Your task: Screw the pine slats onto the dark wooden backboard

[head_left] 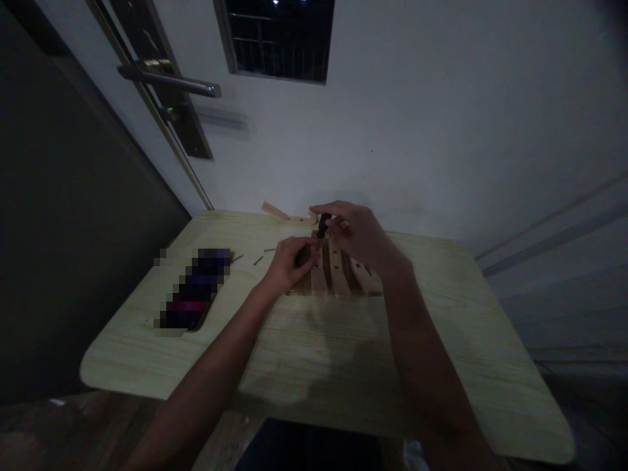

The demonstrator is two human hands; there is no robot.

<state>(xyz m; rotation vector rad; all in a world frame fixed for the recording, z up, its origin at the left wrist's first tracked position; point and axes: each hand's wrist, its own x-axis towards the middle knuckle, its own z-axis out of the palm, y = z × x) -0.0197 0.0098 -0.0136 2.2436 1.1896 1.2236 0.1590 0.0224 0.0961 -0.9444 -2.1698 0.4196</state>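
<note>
A small rack of light wooden slats (338,275) lies near the far middle of a pale wooden table (343,353). My left hand (289,261) is curled closed on the left end of the slats, fingers pinched at a dark spot there. My right hand (356,235) hovers over the slats with its fingers wrapped round a short black tool handle (322,226) held upright, tip down by my left fingertips. A curved wooden strip (287,214) with holes lies just behind the hands.
Several small dark screws (258,260) lie on the table left of my left hand. A blurred-out dark flat object (193,291) rests at the table's left side. A door with a metal lever handle (169,80) stands at the left; a white wall is behind.
</note>
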